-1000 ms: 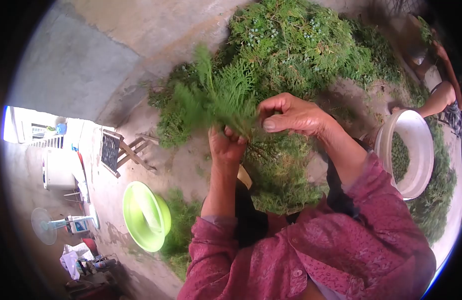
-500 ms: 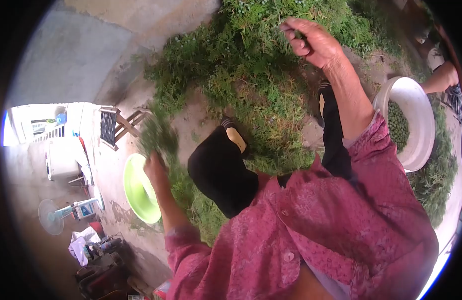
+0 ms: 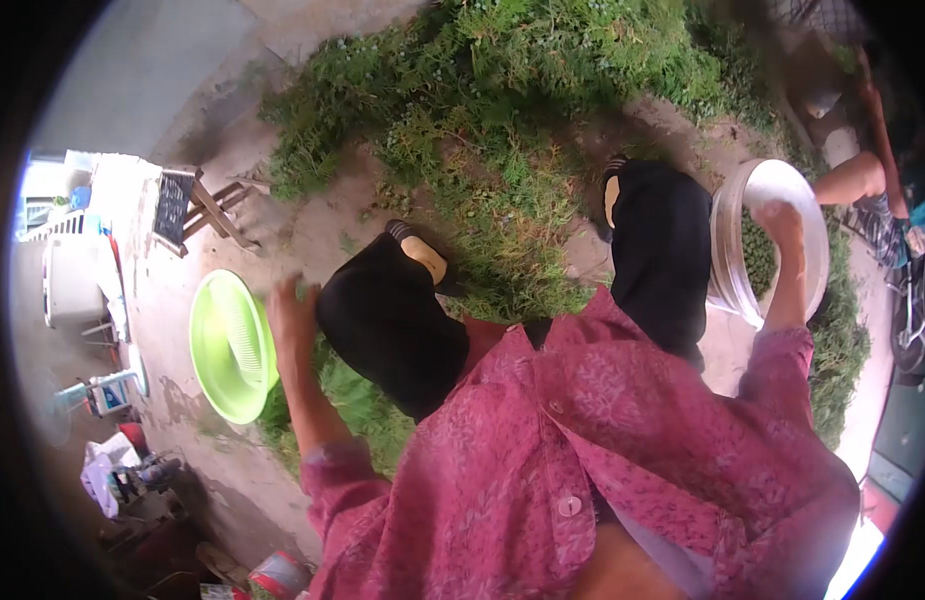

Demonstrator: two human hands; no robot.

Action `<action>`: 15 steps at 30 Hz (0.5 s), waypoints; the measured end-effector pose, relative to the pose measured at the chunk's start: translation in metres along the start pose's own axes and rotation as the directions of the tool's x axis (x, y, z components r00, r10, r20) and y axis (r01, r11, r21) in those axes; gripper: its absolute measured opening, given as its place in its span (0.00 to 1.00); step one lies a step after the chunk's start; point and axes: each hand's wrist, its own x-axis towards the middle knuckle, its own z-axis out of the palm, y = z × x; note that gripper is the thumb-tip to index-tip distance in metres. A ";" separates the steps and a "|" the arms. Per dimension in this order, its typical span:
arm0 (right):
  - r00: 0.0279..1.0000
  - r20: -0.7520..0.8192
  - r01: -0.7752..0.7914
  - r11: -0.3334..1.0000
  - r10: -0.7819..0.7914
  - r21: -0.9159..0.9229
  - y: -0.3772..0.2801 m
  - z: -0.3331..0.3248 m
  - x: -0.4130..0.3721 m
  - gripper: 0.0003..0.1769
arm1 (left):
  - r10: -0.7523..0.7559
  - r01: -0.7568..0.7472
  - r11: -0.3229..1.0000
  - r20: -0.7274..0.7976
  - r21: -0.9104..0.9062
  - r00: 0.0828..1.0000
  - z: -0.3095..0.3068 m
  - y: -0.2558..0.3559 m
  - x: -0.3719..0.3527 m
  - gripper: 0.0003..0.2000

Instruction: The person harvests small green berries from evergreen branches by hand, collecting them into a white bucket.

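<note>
My left hand (image 3: 294,305) is beside my knee, just right of the green basin (image 3: 209,370); its fingers look a little apart and no sprig shows in it. My right hand (image 3: 781,222) reaches into the white bucket (image 3: 725,235), over the small green cones (image 3: 758,255) inside. Its fingers are blurred, and whether they hold anything is unclear. A large heap of leafy green branches (image 3: 483,80) covers the ground in front of my feet. More cut greenery (image 3: 363,410) lies beneath my left arm.
A wooden folding stool (image 3: 208,212) stands at the left, with a fan (image 3: 68,400) and piled household things below it. At the right are another person's bare leg (image 3: 851,180) and more branches (image 3: 845,350) beside the bucket.
My right hand has come down from above the branches into the bucket. The sprig in my left hand is no longer seen there. The view has shifted, moving the basin and stool leftward.
</note>
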 end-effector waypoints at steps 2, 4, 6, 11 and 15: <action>0.985 -0.027 -0.161 0.966 0.170 0.200 -0.037 -0.054 0.004 0.14 | -0.054 0.050 0.997 -0.064 -0.054 0.997 -0.052 0.078 0.042 0.18; 0.984 0.083 -0.175 0.929 0.156 0.326 -0.079 -0.130 0.056 0.15 | 0.039 -0.059 0.986 -0.121 -0.159 0.992 -0.080 0.125 0.069 0.18; 0.987 0.150 -0.127 0.879 0.064 0.460 -0.117 -0.170 0.111 0.16 | 0.166 -0.207 0.945 -0.173 -0.253 0.971 -0.098 0.169 0.090 0.18; 0.916 0.111 0.190 0.660 -0.386 0.727 -0.249 -0.169 0.204 0.14 | 0.338 -0.356 0.837 -0.120 -0.415 0.934 -0.074 0.222 0.118 0.16; 0.542 0.275 0.310 0.493 -0.794 0.813 -0.352 -0.084 0.237 0.13 | 0.362 -0.289 0.924 0.337 -0.249 0.869 -0.023 0.223 0.112 0.13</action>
